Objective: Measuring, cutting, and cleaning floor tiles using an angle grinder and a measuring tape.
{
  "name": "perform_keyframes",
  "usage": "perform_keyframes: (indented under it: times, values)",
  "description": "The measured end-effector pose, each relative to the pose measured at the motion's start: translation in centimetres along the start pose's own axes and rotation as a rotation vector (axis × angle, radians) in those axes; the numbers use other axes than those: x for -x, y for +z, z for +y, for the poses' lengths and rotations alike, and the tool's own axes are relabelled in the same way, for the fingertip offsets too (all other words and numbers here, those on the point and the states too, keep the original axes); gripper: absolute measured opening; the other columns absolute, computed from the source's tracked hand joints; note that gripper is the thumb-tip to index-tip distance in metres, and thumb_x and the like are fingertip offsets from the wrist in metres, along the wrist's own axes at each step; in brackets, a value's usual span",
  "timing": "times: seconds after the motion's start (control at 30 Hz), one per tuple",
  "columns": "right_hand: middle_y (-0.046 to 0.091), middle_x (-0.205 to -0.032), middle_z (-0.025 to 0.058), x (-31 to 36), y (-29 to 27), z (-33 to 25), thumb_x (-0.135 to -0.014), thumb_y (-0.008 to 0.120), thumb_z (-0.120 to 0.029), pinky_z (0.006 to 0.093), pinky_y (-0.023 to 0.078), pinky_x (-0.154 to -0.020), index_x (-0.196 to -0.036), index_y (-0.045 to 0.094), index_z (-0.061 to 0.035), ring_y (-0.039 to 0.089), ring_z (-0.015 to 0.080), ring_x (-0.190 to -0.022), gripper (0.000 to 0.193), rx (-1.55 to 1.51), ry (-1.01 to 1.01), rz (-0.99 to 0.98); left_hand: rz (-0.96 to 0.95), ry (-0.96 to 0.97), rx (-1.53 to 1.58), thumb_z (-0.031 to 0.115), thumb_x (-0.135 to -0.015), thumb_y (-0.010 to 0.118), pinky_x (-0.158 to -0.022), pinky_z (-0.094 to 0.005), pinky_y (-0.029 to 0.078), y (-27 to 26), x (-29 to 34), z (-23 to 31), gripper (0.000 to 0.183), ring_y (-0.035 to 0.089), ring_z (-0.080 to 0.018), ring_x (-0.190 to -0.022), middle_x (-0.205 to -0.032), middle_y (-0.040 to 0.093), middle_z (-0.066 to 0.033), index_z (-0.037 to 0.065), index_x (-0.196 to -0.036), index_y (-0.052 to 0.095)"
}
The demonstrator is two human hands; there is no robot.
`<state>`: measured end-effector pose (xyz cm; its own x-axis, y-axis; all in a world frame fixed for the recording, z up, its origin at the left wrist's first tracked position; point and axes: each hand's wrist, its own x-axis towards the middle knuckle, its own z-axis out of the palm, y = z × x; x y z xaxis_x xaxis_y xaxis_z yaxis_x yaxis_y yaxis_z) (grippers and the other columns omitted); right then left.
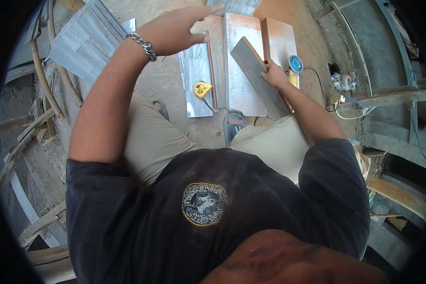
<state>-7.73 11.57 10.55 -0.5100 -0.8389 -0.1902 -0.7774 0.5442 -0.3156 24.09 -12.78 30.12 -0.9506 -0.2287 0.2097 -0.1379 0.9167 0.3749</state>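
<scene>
My left hand (pixel 180 31) is raised with its fingers stretched out and the thumb apart, holding nothing. It hovers over grey wood-patterned planks (pixel 194 64). My right hand (pixel 274 75) grips the edge of a long grey slab (pixel 254 71) with a brownish edge, which stands tilted by my right knee. A yellow tape measure (pixel 202 89) rests on the planks, beside a thin brown strip (pixel 213 71). Just right of my right hand is an angle grinder (pixel 296 65) with a blue disc.
Large pale slabs dusted orange (pixel 244 28) lie under and beyond the tilted one. More grey wood-patterned planks (pixel 87 40) are stacked at far left. A cord and a plastic bag (pixel 343 81) lie at right. Wooden poles (pixel 41 78) and beams border both sides.
</scene>
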Motion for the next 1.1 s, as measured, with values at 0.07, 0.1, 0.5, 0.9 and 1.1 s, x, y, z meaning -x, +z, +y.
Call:
perform_keyframes:
  times: [0.07,0.1,0.5,0.9,1.1]
  values:
    - [0.07,-0.11,0.0288,-0.3,-0.3,0.5,-0.082,0.076,-0.027,0.0458,0.054,-0.095,-0.119,0.063,0.0028,0.068,0.0426,-0.106,0.05,0.01,0.071,-0.073,-0.025,-0.138,0.004,0.028,-0.093,0.072,-0.103,-0.0438,0.051,-0.1,0.4,-0.8,0.072,0.064,-0.0317,-0.119,-0.13,0.066,-0.0184,0.025,-0.157,0.039]
    - [0.07,-0.11,0.0295,-0.5,-0.3,0.9,-0.08,0.078,-0.034,0.0454,0.054,-0.095,-0.119,0.064,0.004,0.069,0.042,-0.106,0.056,0.042,0.089,-0.105,-0.064,-0.218,0.006,0.03,-0.094,0.072,-0.102,-0.0441,0.052,-0.3,0.9,-1.1,0.068,0.065,-0.0326,-0.119,-0.128,0.067,-0.0202,0.023,-0.155,0.043]
    - [0.071,-0.112,0.0294,-0.2,-0.5,6.1,-0.082,0.078,-0.039,0.0438,0.053,-0.093,-0.115,0.07,0.0076,0.07,0.0402,-0.105,0.058,0.061,0.167,-0.313,-0.286,-0.269,-0.071,0.039,-0.098,0.065,-0.093,-0.0428,0.056,0.2,1.7,-1.0,0.059,0.068,-0.0358,-0.113,-0.122,0.069,-0.0223,0.015,-0.15,0.05]
    - [0.073,-0.104,0.0274,0.8,-0.9,5.0,-0.087,0.076,-0.033,0.0419,0.053,-0.089,-0.114,0.07,0.0087,0.073,0.035,-0.098,0.05,0.09,0.138,-0.3,-0.324,-0.233,-0.031,0.032,-0.097,0.067,-0.089,-0.0431,0.056,1.4,1.1,1.1,0.052,0.07,-0.0354,-0.106,-0.117,0.071,-0.0223,0.012,-0.144,0.057]
    - [0.071,-0.107,0.0306,0.7,-1.2,5.1,-0.086,0.076,-0.039,0.0446,0.053,-0.091,-0.112,0.072,0.008,0.07,0.0414,-0.102,0.054,0.079,0.14,-0.324,-0.336,-0.195,-0.036,0.034,-0.097,0.067,-0.093,-0.0431,0.055,1.4,1.1,1.4,0.054,0.069,-0.0348,-0.11,-0.119,0.07,-0.022,0.013,-0.146,0.055]
